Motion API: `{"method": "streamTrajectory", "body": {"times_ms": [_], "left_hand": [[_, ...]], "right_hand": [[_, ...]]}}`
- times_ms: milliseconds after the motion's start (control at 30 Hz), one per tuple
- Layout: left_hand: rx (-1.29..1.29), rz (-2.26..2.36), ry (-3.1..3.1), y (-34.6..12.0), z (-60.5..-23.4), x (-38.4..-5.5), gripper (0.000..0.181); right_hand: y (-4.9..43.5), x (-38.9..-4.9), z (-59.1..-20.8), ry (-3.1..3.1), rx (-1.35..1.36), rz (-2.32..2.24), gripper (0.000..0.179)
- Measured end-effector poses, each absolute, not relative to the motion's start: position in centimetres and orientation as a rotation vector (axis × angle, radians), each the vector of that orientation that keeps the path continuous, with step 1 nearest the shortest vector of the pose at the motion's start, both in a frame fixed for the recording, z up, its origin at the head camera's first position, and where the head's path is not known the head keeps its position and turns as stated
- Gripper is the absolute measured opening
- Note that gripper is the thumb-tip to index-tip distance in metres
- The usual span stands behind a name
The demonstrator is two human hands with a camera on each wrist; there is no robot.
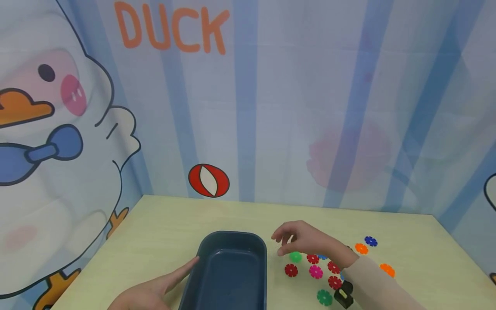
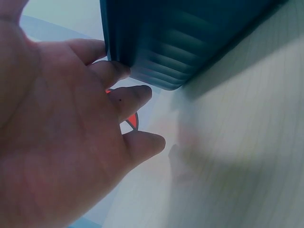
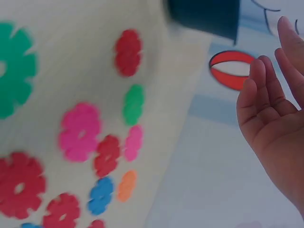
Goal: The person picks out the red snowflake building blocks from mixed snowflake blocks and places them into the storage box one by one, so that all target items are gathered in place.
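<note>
A dark blue rectangular tray [image 1: 265,275] with rounded corners stands on the table in the head view. At its left side is my left hand [image 1: 149,292], the index finger touching the rim. In the left wrist view the fingertips [image 2: 118,71] lie against the tray's outer wall [image 2: 175,52]. My right hand [image 1: 300,237] hovers right of the tray, fingers loosely bent, holding nothing. Under and beside it lie flower-shaped plastic discs, among them a red disc [image 1: 291,270], a pink disc [image 1: 315,271] and a green disc [image 1: 324,297]. The right forearm hides some of them.
Farther right lie a dark blue disc [image 1: 370,241] and orange discs, one an orange disc [image 1: 387,270]. A black device [image 1: 343,297] shows at the right wrist. Behind the pale table [image 1: 170,215] hangs a striped curtain [image 1: 279,107] with a printed duck.
</note>
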State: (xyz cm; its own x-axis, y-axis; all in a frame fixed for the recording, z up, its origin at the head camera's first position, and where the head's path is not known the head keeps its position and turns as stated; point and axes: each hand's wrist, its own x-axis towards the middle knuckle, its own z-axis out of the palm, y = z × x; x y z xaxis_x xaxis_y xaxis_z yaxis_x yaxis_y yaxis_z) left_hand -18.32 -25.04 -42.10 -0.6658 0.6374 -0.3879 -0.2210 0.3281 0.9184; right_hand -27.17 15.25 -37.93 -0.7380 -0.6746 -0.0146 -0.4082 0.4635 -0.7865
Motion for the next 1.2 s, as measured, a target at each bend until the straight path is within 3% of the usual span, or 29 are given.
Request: {"method": "streamTrajectory", "body": {"times_ms": [267,500,1200], "left_hand": [[0.345,1.435,1.84,-24.9,-42.1,-18.3,0.1],[0.341,1.459,1.816,-25.0,-42.2,-18.2,0.1],[0.425,1.451,1.844,-25.1,-42.4,-18.3,0.103]], "right_hand": [[17.4,-27.5,-41.0,2.381,-0.815,-1.167,0.039],[17.7,-27.2,-42.9,2.355,-0.743,-1.156,0.031],[17.1,-27.6,-43.9,2.458,-0.8,-0.927,0.021]]}}
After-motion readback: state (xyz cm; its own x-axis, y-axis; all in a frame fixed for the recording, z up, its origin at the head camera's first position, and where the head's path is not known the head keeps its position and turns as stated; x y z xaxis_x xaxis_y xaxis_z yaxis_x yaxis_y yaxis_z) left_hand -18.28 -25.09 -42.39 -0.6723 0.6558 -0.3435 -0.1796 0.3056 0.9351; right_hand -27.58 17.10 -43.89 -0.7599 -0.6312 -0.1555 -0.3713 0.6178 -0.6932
